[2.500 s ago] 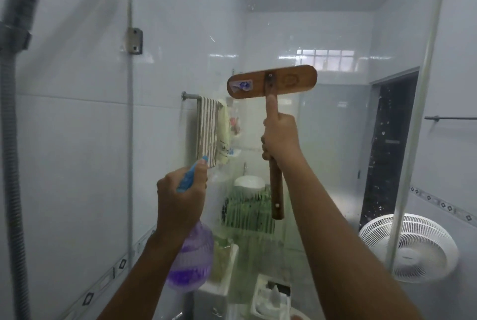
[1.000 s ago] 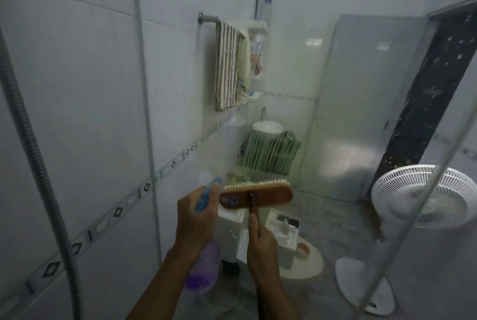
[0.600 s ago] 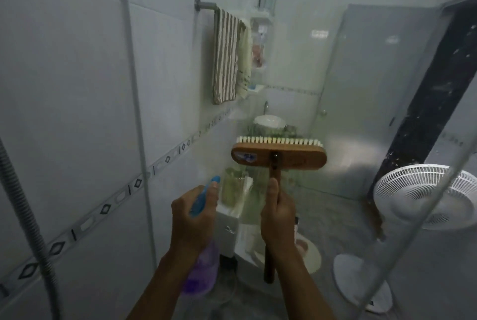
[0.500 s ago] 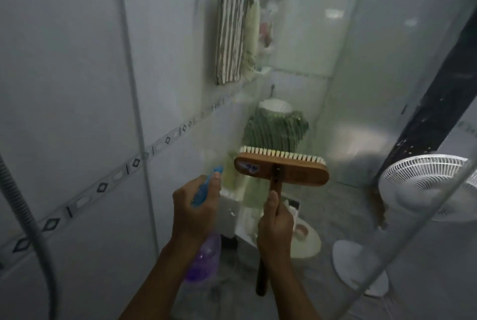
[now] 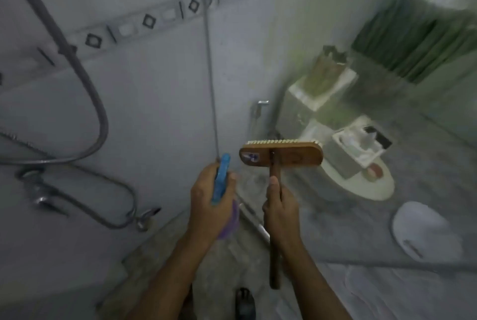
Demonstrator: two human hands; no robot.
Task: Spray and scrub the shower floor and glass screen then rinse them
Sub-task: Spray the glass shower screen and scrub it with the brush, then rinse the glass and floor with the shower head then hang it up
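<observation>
My right hand (image 5: 280,206) grips the handle of a wooden scrub brush (image 5: 281,153), head up, pale bristles facing away against the lower glass screen (image 5: 322,35). My left hand (image 5: 210,203) holds a purple spray bottle (image 5: 229,224) with a blue trigger head, just left of the brush. The speckled grey shower floor (image 5: 222,263) lies below both hands. The frame is blurred.
A grey shower hose (image 5: 77,61) and tap fittings (image 5: 38,190) hang on the tiled wall at left. Beyond the glass stand a toilet (image 5: 361,185) with a tissue box on it, a green striped cloth and a white fan base (image 5: 426,229). A dark drain sits at the bottom.
The view has swung downward from the upper glass to the floor. The brush has come down the glass with my right hand; my left hand still holds the bottle beside it.
</observation>
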